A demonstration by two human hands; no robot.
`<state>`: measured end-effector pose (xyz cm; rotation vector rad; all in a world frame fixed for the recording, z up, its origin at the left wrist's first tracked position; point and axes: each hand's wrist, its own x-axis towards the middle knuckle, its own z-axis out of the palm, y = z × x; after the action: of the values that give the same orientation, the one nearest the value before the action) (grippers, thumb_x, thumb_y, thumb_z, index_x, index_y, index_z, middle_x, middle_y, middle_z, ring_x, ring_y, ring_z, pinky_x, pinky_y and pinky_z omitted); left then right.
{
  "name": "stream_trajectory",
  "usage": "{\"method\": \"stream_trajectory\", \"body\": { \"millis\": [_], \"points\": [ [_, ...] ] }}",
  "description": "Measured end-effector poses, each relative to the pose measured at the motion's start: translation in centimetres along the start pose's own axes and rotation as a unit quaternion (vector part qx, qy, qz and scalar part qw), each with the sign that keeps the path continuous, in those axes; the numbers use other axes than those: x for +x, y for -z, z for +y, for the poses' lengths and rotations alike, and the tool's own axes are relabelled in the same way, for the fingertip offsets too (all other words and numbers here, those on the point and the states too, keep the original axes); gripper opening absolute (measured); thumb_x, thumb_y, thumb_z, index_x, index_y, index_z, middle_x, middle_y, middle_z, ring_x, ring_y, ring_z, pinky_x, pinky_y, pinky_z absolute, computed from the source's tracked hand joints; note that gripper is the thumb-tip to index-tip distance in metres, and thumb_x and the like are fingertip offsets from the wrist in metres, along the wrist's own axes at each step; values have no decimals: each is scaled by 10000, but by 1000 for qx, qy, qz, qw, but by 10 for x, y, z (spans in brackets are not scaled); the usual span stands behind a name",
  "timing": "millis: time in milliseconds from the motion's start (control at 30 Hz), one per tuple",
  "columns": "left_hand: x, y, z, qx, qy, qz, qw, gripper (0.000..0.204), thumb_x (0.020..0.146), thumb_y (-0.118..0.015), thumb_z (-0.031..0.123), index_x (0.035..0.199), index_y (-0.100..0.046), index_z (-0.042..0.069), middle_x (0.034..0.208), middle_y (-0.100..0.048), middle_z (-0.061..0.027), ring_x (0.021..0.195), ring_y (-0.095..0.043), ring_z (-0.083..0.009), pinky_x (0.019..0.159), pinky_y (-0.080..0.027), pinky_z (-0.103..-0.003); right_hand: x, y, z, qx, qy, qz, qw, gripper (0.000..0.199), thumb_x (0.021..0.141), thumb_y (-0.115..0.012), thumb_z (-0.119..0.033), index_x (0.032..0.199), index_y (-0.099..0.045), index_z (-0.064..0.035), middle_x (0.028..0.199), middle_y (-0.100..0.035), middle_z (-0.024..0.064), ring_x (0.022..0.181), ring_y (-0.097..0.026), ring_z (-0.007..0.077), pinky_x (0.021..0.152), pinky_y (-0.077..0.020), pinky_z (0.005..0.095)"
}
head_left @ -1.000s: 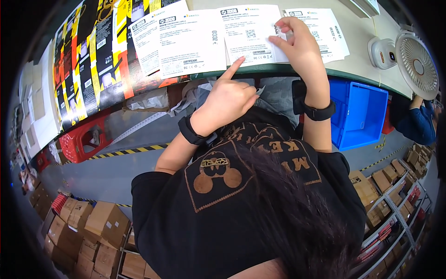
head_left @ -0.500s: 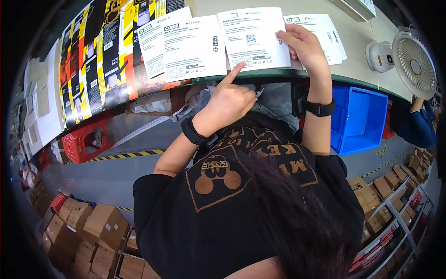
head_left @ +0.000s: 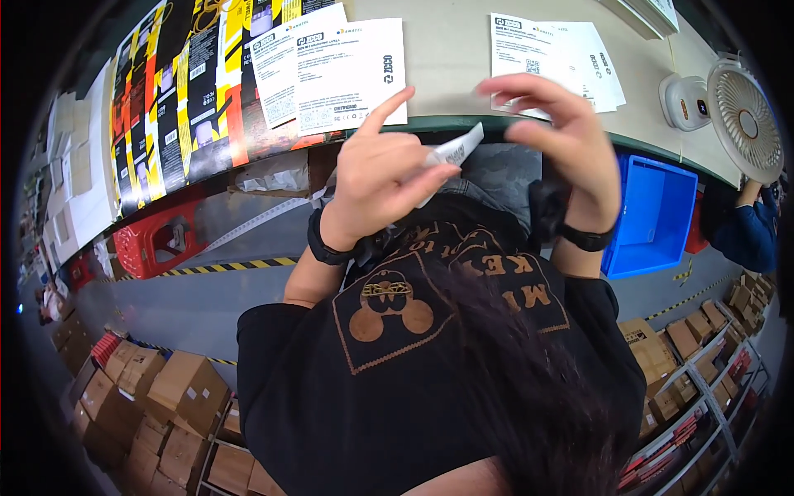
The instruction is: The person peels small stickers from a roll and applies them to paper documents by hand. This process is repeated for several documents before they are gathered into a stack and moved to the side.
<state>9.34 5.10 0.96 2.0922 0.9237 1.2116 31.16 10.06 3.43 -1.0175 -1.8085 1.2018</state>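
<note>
My left hand [head_left: 376, 174] is just in front of the table edge, its index finger stretched toward the left-hand white printed sheets [head_left: 351, 78]. Its thumb and other fingers are closed on a small white strip with dark print [head_left: 460, 150], perhaps a strip of labels. My right hand [head_left: 571, 140], somewhat blurred, hovers past the edge with its fingers apart and nothing in them. Behind its fingertips lies the right-hand group of white printed sheets [head_left: 542, 62], overlapping one another. Both wrists wear black bands.
Black, yellow and red printed packages [head_left: 198, 99] cover the table's left side. A white fan [head_left: 747, 122] stands at the right, and a paper stack [head_left: 645, 15] lies behind. Below are a blue crate [head_left: 653, 217] and a red stool [head_left: 153, 244]. Another person's sleeve [head_left: 744, 227] shows far right.
The middle sheet has gone from between the groups and a sheet now lies on the right-hand ones. My right hand has let go and drawn back. The strip shows in my left hand.
</note>
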Motion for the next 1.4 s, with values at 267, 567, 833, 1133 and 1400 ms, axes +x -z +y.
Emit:
{"method": "stream_trajectory", "body": {
  "millis": [267,567,833,1133,1400],
  "points": [
    [4,-3,-7,-50,85,111,989,127,693,-716,97,717,-618,20,576,-536,-29,480,-502,-150,985,-360,-462,0,-35,-2,126,-135,-98,978,164,783,-650,-51,930,-614,13,838,-632,40,759,-584,102,724,-458,219],
    [5,2,-4,-67,201,97,972,181,689,-730,113,805,-653,-3,726,-645,-73,557,-563,-134,961,-387,-379,4,-46,-10,55,-58,26,996,125,782,-655,-46,883,-615,16,843,-629,57,785,-589,113,728,-458,228],
    [4,17,4,-109,323,-5,940,249,698,-733,125,892,-671,-19,713,-647,-93,617,-567,-71,649,-469,-229,13,-42,12,162,31,154,974,299,794,-614,18,1084,-542,15,1021,-588,112,889,-571,141,779,-456,241],
    [10,20,-9,-29,217,92,971,203,712,-717,113,866,-660,-5,682,-638,-82,589,-562,-94,735,-465,-262,6,-59,-2,166,-90,-9,982,553,771,-635,36,1277,-416,-5,885,-601,80,838,-589,135,792,-467,249],
    [5,20,-19,-81,252,18,964,150,731,-691,120,761,-638,-16,563,-588,-83,495,-541,-131,991,-379,-347,11,-69,6,44,18,73,996,529,759,-646,37,1246,-443,-5,810,-609,61,779,-588,108,758,-467,235]
  ]
}}
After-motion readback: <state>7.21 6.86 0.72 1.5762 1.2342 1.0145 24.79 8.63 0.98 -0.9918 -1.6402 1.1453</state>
